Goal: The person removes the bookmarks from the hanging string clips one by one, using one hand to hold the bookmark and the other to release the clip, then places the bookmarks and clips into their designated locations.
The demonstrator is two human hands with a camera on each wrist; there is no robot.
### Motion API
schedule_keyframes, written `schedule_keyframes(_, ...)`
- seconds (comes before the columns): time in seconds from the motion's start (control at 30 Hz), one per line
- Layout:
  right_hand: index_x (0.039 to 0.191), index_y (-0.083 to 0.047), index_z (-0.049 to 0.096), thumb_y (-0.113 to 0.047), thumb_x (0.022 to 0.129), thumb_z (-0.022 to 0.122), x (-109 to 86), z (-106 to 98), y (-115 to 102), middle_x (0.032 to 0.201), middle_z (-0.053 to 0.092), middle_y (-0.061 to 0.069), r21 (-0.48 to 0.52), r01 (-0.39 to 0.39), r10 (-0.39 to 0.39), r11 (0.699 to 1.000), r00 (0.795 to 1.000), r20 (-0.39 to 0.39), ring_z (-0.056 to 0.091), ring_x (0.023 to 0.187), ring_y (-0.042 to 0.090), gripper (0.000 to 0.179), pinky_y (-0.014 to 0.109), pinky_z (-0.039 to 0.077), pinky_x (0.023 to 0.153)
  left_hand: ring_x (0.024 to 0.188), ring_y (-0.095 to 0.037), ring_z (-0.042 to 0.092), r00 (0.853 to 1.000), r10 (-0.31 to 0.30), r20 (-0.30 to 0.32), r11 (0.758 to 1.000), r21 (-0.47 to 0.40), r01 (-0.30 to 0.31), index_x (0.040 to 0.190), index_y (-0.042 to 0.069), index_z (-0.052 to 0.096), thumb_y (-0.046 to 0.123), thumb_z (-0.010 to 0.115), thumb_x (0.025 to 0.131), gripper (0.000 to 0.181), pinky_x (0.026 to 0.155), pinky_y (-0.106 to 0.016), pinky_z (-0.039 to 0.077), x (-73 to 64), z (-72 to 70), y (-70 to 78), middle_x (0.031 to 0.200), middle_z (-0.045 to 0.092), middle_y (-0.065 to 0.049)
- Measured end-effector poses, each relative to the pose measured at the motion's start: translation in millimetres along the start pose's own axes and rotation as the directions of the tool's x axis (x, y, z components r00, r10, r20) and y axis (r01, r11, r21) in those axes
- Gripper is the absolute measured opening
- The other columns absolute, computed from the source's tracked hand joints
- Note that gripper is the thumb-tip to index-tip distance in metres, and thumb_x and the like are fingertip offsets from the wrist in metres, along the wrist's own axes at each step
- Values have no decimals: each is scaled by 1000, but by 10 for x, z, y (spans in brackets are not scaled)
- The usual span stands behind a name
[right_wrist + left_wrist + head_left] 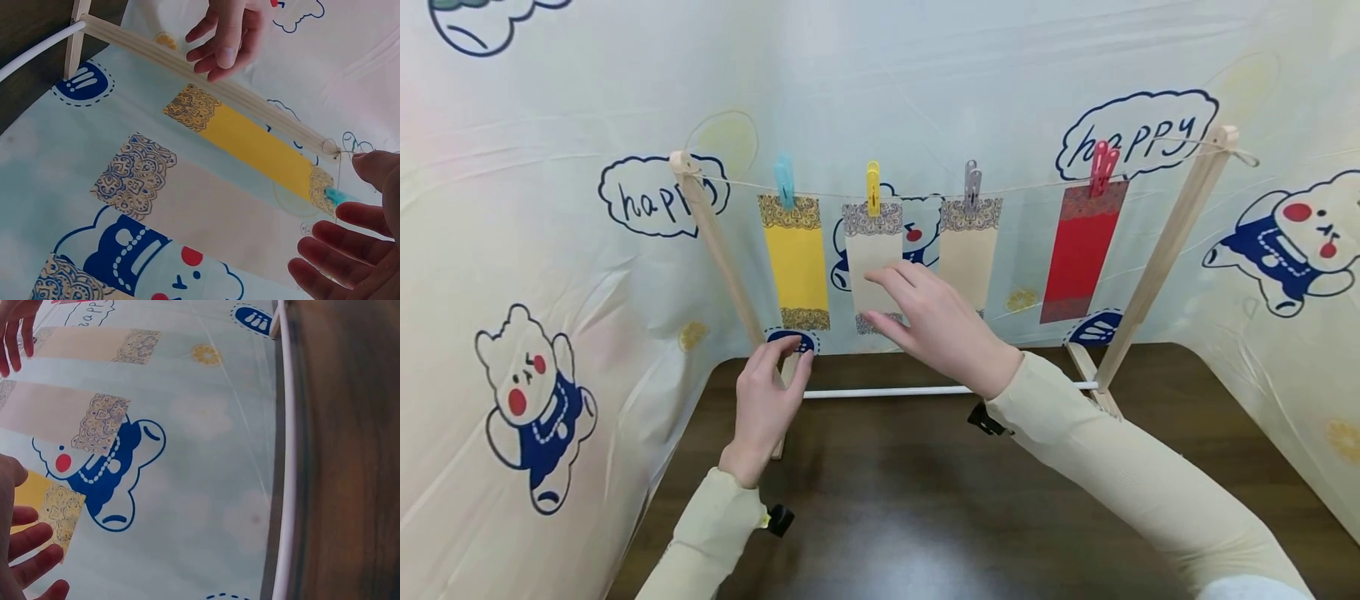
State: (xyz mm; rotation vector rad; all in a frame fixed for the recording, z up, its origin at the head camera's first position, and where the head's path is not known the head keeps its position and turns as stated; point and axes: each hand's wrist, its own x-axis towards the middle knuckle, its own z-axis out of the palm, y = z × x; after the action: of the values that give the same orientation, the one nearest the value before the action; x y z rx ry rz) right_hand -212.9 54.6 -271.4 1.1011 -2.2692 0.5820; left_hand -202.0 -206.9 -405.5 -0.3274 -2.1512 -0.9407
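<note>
Four paper cards hang from a string: a yellow card [796, 267] under a blue clothespin [785, 182], a whitish card [868, 246] under a yellow clothespin [873, 187], a beige card [972, 258] under a grey clothespin [972, 187], and a red card [1084, 250] under a red clothespin [1103, 169]. My right hand [940, 325], fingers spread and holding nothing, is in front of the whitish and beige cards, covering parts of both. Below the yellow card my left hand [767, 400] is raised with thumb and fingers apart, gripping nothing.
Wooden posts, left [722, 250] and right [1168, 250], carry the string [1030, 189]. A white rod [880, 392] joins them low down, above the dark wooden table [880, 492]. Behind stands a printed fabric backdrop [880, 75].
</note>
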Motion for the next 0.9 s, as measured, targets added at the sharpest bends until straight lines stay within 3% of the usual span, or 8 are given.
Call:
schedule_keyframes(0.4, 136, -1, 62, -26, 101, 72, 238, -54, 26, 134, 66, 14, 31, 24, -23, 999, 999, -49, 63, 122, 26, 45, 40, 52, 106, 105, -33, 66, 999, -34, -17, 999, -35, 33, 122, -1, 71, 18, 78, 95, 33, 93, -48, 53, 130, -80, -50, 113, 71, -18)
schedule_keyframes(0.67, 135, -1, 62, -25, 103, 69, 420, -98, -6, 130, 66, 14, 32, 45, -43, 998, 998, -54, 63, 119, 25, 41, 36, 52, 105, 102, -32, 66, 997, -49, -60, 996, -81, 44, 120, -2, 72, 14, 74, 98, 27, 86, -47, 53, 219, -92, -112, 111, 72, -19)
schedule_keyframes(0.9, 134, -1, 63, -25, 105, 66, 598, -130, -43, 130, 67, 13, 32, 55, -53, 998, 996, -79, 65, 112, 23, 38, 33, 54, 99, 106, -30, 67, 992, -89, -87, 986, -145, 76, 119, -1, 73, 11, 75, 97, 26, 88, -46, 55, 286, -89, -134, 113, 72, -18)
